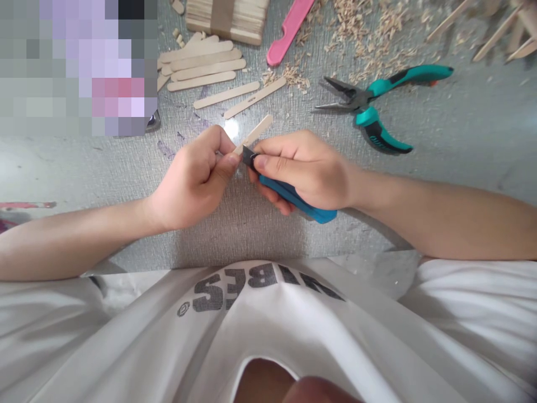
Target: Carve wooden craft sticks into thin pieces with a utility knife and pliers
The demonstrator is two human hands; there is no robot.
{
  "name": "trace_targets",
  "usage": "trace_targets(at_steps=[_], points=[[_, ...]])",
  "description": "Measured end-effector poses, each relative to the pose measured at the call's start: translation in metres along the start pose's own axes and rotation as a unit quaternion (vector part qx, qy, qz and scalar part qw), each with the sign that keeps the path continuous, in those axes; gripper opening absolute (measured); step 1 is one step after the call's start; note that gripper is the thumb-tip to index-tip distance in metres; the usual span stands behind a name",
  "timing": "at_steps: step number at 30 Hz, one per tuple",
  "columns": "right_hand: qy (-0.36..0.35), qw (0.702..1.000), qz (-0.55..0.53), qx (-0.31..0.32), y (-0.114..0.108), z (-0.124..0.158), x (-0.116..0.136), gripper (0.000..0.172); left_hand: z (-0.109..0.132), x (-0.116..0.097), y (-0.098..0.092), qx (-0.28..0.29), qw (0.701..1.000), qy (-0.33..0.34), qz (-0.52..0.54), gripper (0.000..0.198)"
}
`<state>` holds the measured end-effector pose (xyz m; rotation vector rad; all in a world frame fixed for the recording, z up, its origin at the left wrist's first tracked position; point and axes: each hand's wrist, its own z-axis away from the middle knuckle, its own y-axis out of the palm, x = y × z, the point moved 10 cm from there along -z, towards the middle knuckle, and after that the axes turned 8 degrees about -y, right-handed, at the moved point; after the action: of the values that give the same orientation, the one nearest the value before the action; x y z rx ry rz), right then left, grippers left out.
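Observation:
Pinched between the thumb and fingers of my left hand (195, 176) is a wooden craft stick (259, 129), its free end pointing up and to the right. My right hand (308, 168) is wrapped round the blue handle of a utility knife (297, 200). The knife's short dark blade meets the stick just beyond my left thumb. Both hands are close together above the grey table (239, 235). Past them lie two loose craft sticks, one of which, a slotted stick (255, 98), has small dark openings in its middle.
Beyond my hands are a pile of craft sticks (210, 64), a banded bundle (247, 22), a pink cutter handle (289, 33) and wood shavings (364, 33). Teal-handled long-nose pliers (364, 103) lie spread at right. Joined sticks (503, 33) stand at the far right. The upper left is pixelated.

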<state>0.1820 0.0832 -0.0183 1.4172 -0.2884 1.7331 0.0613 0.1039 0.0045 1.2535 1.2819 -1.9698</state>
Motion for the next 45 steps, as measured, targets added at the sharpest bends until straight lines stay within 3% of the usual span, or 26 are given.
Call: trace_targets(at_steps=[4,10,20,29,32,34,38,41,45], points=[[-0.027,0.999,-0.002,-0.038,-0.006,0.001,0.005,0.028,-0.001,0.003,-0.001,0.009,1.000,-0.012,-0.004,0.052],[0.000,1.000,-0.007,0.009,0.002,0.000,0.000,0.030,-0.001,0.000,-0.002,0.005,1.000,0.006,0.003,0.049],[0.030,0.999,-0.023,0.029,0.000,0.001,-0.001,0.033,0.000,0.001,0.000,0.007,1.000,0.006,0.006,0.050],[-0.064,0.995,-0.006,-0.077,-0.012,0.002,0.008,0.030,0.000,0.001,-0.003,-0.009,1.000,0.017,0.001,0.043],[-0.071,0.995,0.008,-0.067,-0.010,0.002,0.009,0.030,0.002,0.003,-0.002,-0.008,1.000,-0.005,0.021,0.043],[-0.080,0.995,0.011,-0.067,-0.009,0.003,0.009,0.031,0.003,0.002,-0.001,-0.002,0.999,-0.016,0.052,0.038],[-0.117,0.985,0.015,-0.128,-0.017,0.007,0.012,0.028,0.003,-0.003,0.007,0.041,0.990,-0.037,0.131,0.026],[-0.154,0.980,0.030,-0.120,-0.016,0.010,0.014,0.024,0.002,-0.007,0.008,0.049,0.992,-0.027,0.115,0.020],[-0.170,0.980,0.053,-0.094,-0.015,0.016,0.013,0.024,0.002,-0.007,-0.002,-0.007,0.998,0.010,0.065,0.006]])
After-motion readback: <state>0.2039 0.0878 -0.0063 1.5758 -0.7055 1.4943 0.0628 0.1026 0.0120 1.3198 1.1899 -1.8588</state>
